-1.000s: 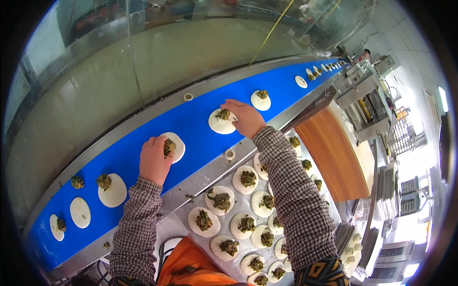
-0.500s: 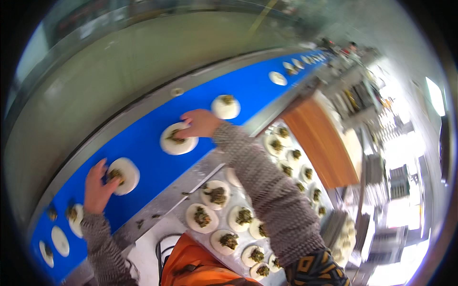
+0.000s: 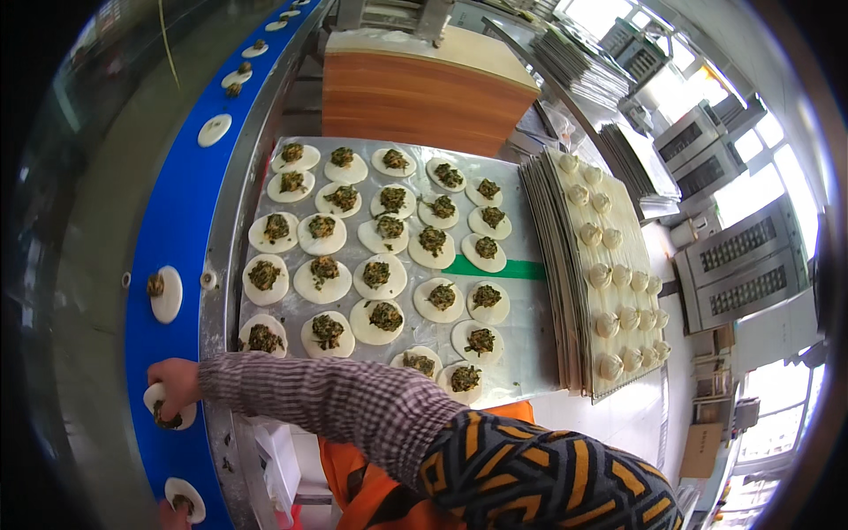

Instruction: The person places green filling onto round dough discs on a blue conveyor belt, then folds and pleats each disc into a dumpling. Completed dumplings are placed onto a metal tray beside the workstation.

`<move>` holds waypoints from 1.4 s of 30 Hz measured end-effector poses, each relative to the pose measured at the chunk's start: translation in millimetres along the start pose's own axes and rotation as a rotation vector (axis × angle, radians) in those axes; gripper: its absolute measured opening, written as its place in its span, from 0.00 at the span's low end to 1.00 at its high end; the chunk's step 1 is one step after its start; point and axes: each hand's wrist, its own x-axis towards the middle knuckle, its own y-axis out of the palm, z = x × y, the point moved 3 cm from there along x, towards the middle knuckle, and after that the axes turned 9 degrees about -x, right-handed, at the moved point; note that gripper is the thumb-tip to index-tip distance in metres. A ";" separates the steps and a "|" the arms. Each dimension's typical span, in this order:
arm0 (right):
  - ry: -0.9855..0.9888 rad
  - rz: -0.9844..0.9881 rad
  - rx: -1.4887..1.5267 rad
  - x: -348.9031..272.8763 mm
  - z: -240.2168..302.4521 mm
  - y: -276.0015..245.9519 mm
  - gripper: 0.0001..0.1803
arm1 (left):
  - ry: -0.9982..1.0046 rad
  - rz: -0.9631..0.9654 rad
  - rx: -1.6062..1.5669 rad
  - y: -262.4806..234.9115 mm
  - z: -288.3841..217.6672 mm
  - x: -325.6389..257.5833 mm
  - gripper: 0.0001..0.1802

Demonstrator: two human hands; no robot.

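My right hand [image 3: 177,382] is at the blue conveyor belt [image 3: 177,216], its fingers closed on the edge of a flat dough round [image 3: 185,413] with dark green filling on it. My left hand [image 3: 171,518] shows only in part at the lower edge, touching the filling of another dough round [image 3: 190,491]; how its fingers are set is hard to make out. Farther up the belt lies a dough round [image 3: 168,296] with filling at its left edge. On the metal table [image 3: 530,340] to the right sit rows of dough rounds [image 3: 375,276] topped with chopped green filling.
A stack of trays [image 3: 565,291] stands at the table's right end, with several pleated buns [image 3: 609,323] on top. Beyond the table is a wood-sided block [image 3: 415,97]. The belt's metal rail [image 3: 231,221] runs between belt and table. Metal racks [image 3: 742,243] stand farther right.
My view has swung to the right, so the table and trays now show fully. Both hands appear lower left, still at dough rounds on the belt; my left hand is mostly out of the picture.
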 end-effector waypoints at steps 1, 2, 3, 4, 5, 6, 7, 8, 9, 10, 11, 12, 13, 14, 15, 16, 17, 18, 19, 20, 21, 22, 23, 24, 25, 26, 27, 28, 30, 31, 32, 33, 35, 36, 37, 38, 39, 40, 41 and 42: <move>0.042 -0.024 0.211 -24.7 -3.4 -14.8 0.34 | -0.112 -0.029 -0.061 1.3 -7.2 -19.3 0.27; 0.086 -0.049 0.425 -48.6 -7.2 -31.9 0.37 | -0.224 -0.066 -0.125 2.1 -16.1 -39.1 0.26; 0.061 -0.054 0.556 -73.5 -13.0 -55.8 0.37 | -0.331 -0.110 -0.190 3.3 -24.7 -60.1 0.25; 0.077 -0.055 0.668 -99.3 -20.7 -82.6 0.38 | -0.334 -0.174 -0.232 4.0 -37.8 -73.8 0.25; 0.034 -0.085 0.523 -132.5 -33.0 -122.1 0.37 | -0.289 -0.226 -0.310 5.0 -50.3 -85.2 0.24; 0.006 -0.153 0.715 -162.3 -42.0 -155.3 0.36 | -0.240 -0.273 -0.419 8.2 -60.5 -95.8 0.24; 0.131 -0.287 0.358 -208.8 -61.7 -204.7 0.34 | -0.183 -0.311 -0.557 12.2 -68.8 -105.0 0.24; 0.083 -0.406 0.378 -240.2 -72.8 -244.9 0.33 | -0.117 -0.344 -0.721 16.3 -77.7 -109.6 0.24; 0.324 -0.502 0.205 -300.6 -92.6 -289.0 0.31 | -0.042 -0.369 -0.891 20.4 -87.6 -112.5 0.23; 0.396 -0.650 0.124 -331.7 -106.5 -330.3 0.37 | 0.043 -0.372 -1.058 23.8 -101.0 -111.9 0.23; 0.515 -0.809 0.088 -376.5 -121.6 -364.4 0.35 | 0.143 -0.344 -1.219 27.4 -120.2 -107.6 0.23; 0.522 -0.932 0.125 -408.1 -135.7 -395.2 0.33 | 0.251 -0.280 -1.372 31.1 -146.6 -100.0 0.23; 0.497 -1.118 0.305 -435.7 -152.7 -417.0 0.30 | 0.385 -0.156 -1.505 33.3 -182.9 -87.4 0.23; 0.607 -1.126 0.231 -461.3 -168.1 -438.1 0.30 | 0.256 -0.012 -1.726 38.4 -222.5 -70.7 0.21; 0.612 -1.183 0.332 -475.5 -186.9 -451.4 0.29 | 0.454 0.457 -1.780 40.3 -277.3 -64.9 0.20; 0.592 -1.174 0.426 -485.8 -204.6 -462.3 0.28 | 0.442 0.110 -1.749 49.2 -321.7 -50.6 0.22; 0.569 -1.136 0.468 -487.8 -222.7 -472.0 0.27 | 0.650 0.353 -1.594 55.7 -378.2 -51.2 0.24; 0.568 -1.110 0.518 -488.9 -240.3 -480.4 0.27 | 0.608 0.399 -1.637 66.2 -425.2 -53.3 0.26; 0.624 -1.054 0.488 -488.4 -256.9 -488.0 0.26 | 0.624 0.479 -1.557 73.9 -473.8 -56.7 0.27; 0.674 -0.997 0.467 -485.7 -271.7 -494.1 0.26 | 0.639 0.590 -1.507 83.1 -520.5 -62.3 0.28; 0.729 -0.936 0.460 -483.7 -284.6 -497.5 0.26 | 0.605 0.706 -1.452 92.5 -563.2 -68.5 0.28; 0.883 -0.811 0.218 -482.4 -294.4 -503.0 0.25 | 0.623 0.787 -1.411 101.9 -603.5 -74.3 0.28; 1.030 -0.663 -0.016 -480.4 -301.3 -509.6 0.25 | 0.635 0.873 -1.363 113.8 -640.3 -80.3 0.28; 1.181 -0.505 -0.271 -481.1 -304.5 -516.8 0.24 | 0.620 0.927 -1.282 127.5 -672.9 -85.1 0.27; 1.206 -0.446 -0.426 -479.4 -302.9 -524.3 0.24 | 0.618 1.029 -1.265 145.3 -704.1 -90.6 0.26; 1.248 -0.387 -0.598 -478.4 -297.9 -529.6 0.24 | 0.858 0.897 -0.910 161.1 -735.2 -94.2 0.25; 1.237 -0.353 -0.613 -482.6 -286.9 -539.4 0.24 | 1.038 0.821 -0.693 177.6 -765.7 -97.4 0.23; 1.216 -0.313 -0.622 -487.9 -271.8 -551.4 0.24 | 0.545 1.259 -1.202 206.4 -796.0 -98.7 0.21; 1.236 -0.467 -0.525 -509.4 -231.4 -574.3 0.23 | 0.479 1.345 -1.217 247.3 -853.9 -103.7 0.20; 1.134 -0.513 -0.527 -518.0 -206.8 -581.8 0.22 | 0.408 1.264 -1.334 269.1 -879.2 -106.7 0.17; 1.053 -0.575 -0.574 -532.3 -175.9 -590.3 0.21 | 0.353 1.268 -1.434 287.9 -900.1 -110.2 0.16; 1.017 -0.627 -0.634 -541.8 -150.3 -592.3 0.21 | 0.324 1.231 -1.516 305.6 -919.5 -112.5 0.18; 0.880 -0.681 -0.639 -554.1 -100.8 -598.2 0.22 | 0.302 1.073 -1.704 341.0 -950.8 -115.5 0.15; 0.784 -0.680 -0.582 -558.1 -81.9 -601.0 0.23 | 0.300 0.982 -1.806 357.3 -962.4 -114.4 0.16; 0.768 -0.706 -0.599 -566.2 -68.2 -603.0 0.22 | 0.278 0.883 -1.755 371.2 -973.4 -107.2 0.18; 0.751 -0.731 -0.612 -576.6 -60.0 -600.9 0.20 | 0.262 0.787 -1.715 383.2 -981.9 -98.7 0.20; 0.727 -0.752 -0.617 -580.2 -56.8 -599.9 0.19 | 0.262 0.643 -1.572 394.7 -985.5 -90.9 0.22; 0.655 -0.720 -0.796 -579.9 -59.5 -592.5 0.20 | 0.274 0.553 -1.609 404.1 -989.5 -87.6 0.19; 0.611 -0.661 -0.648 -583.2 -57.4 -589.0 0.21 | 0.436 0.618 -1.502 407.4 -990.3 -84.3 0.16; 0.491 -0.521 -0.697 -576.7 -57.6 -581.4 0.20 | 0.512 0.444 -1.077 407.7 -990.7 -83.1 0.15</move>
